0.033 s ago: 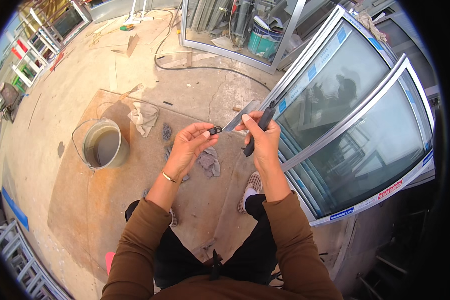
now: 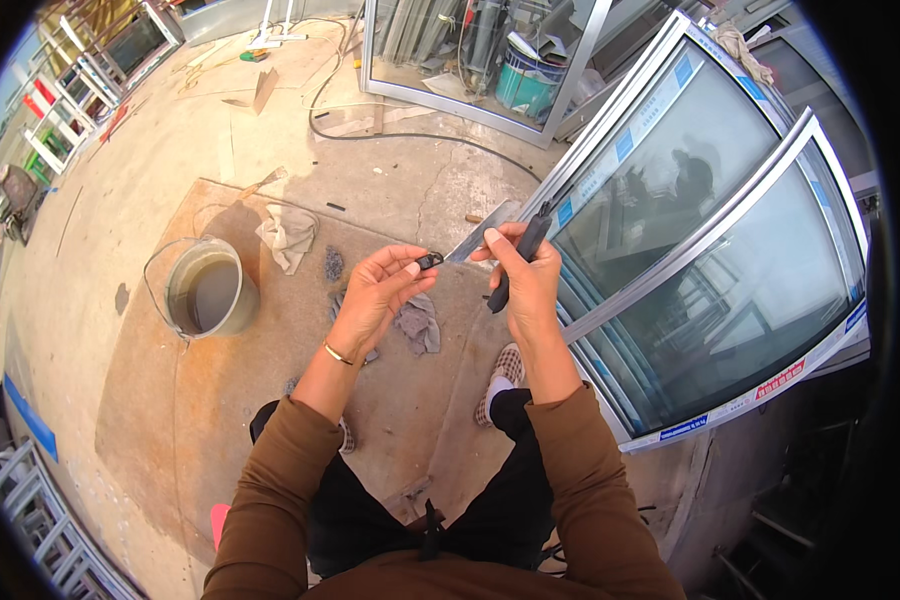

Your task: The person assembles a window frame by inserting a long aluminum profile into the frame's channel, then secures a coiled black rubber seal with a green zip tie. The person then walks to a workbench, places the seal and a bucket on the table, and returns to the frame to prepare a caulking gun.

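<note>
In front of me, my left hand (image 2: 382, 285) pinches a small black fitting (image 2: 430, 261) between thumb and fingertips. My right hand (image 2: 526, 275) is closed round a long, dark tool with a black handle (image 2: 516, 268). A flat grey blade-like strip (image 2: 478, 234) extends from beside the right fingers toward the fitting, its tip close to it. Whether the strip joins the black handle is hidden by the fingers. Just right of that hand leans a glazed window frame (image 2: 610, 318) with silver-white edges.
A bucket (image 2: 242, 310) of murky water stands at left on a brown board (image 2: 150, 390). Rags (image 2: 288, 238) lie nearby. Another glazed frame (image 2: 450, 112) stands at the back, with a dark cable (image 2: 400, 135) along the floor. A metal ladder-like frame (image 2: 55, 530) is at lower left.
</note>
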Motion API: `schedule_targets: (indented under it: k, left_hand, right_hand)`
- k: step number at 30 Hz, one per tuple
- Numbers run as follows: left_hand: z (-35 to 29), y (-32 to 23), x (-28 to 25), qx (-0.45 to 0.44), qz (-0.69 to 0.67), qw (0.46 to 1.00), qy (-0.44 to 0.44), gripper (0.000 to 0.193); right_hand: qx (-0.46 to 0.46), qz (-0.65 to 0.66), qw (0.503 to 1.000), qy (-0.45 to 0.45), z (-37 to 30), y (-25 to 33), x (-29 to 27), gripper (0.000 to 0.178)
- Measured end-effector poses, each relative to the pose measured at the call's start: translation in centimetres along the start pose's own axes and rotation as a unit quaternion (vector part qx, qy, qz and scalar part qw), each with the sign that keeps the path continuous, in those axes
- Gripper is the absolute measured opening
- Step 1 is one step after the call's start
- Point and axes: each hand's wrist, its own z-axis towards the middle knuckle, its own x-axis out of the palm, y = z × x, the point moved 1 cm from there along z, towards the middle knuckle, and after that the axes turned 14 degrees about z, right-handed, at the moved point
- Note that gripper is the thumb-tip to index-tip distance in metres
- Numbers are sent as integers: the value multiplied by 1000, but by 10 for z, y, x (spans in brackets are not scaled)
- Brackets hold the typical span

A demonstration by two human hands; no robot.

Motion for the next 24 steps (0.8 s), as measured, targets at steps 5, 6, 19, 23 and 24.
schedule_targets:
  k: [5, 6, 19, 23, 24]
  left_hand:
    - [-1, -1, 1, 6, -10, 1000, 5, 19]
    - [-1, -1, 1, 6, -9, 1000, 5, 18]
    - [-4, -4, 4, -3, 27, 1000, 5, 18]
    - [-6, -4, 5, -11, 46, 999, -3, 21]
    - [-6, -4, 4, -16, 51, 999, -11, 22]
  right_hand:
    - [-13, 0, 1000, 9, -1, 0, 2, 14]
    - [-14, -4, 1000, 6, -1, -1, 1, 14]
    - [-23, -52, 998, -8, 1, -11, 6, 13]
    - [-33, -57, 998, -7, 1, -13, 8, 13]
    - [-34, -53, 998, -12, 1, -13, 8, 12]
